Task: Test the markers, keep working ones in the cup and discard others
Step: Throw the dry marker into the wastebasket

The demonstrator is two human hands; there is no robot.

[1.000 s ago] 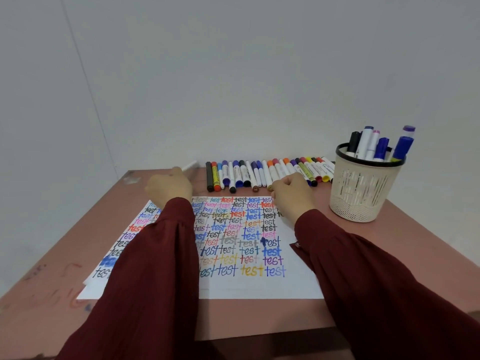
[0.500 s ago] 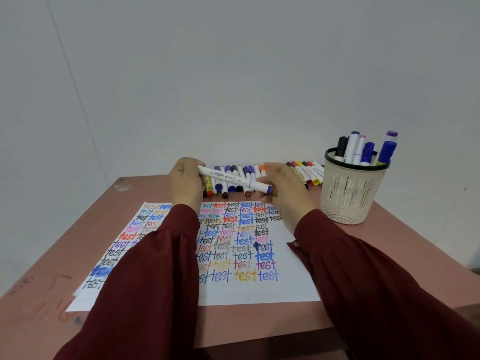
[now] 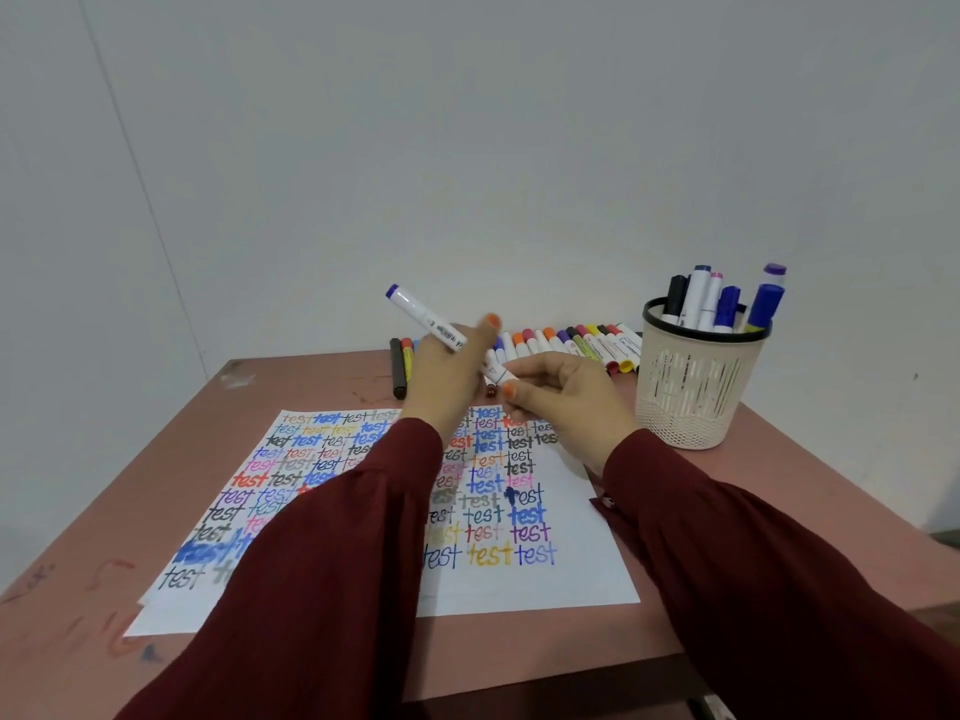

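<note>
My left hand [image 3: 447, 379] grips a white marker [image 3: 423, 317] with a blue end cap, tilted up to the left above the table. My right hand [image 3: 563, 394] pinches the marker's lower right end, at its cap [image 3: 498, 374]. Both hands hover over the far edge of the white paper [image 3: 571, 579] covered in coloured "test" words. A row of several markers [image 3: 571, 343] lies along the back of the table, partly hidden by my hands. The beige mesh cup [image 3: 696, 392] at the right holds several markers upright.
The pink table [image 3: 810, 491] meets a white wall at the back and a wall on the left. A black marker [image 3: 398, 368] lies at the left end of the row. Pen marks stain the table's near left corner.
The marker has risen and tilted, its blue end now pointing up to the left. My left hand slid to its middle, and my right hand now pinches its lower end.
</note>
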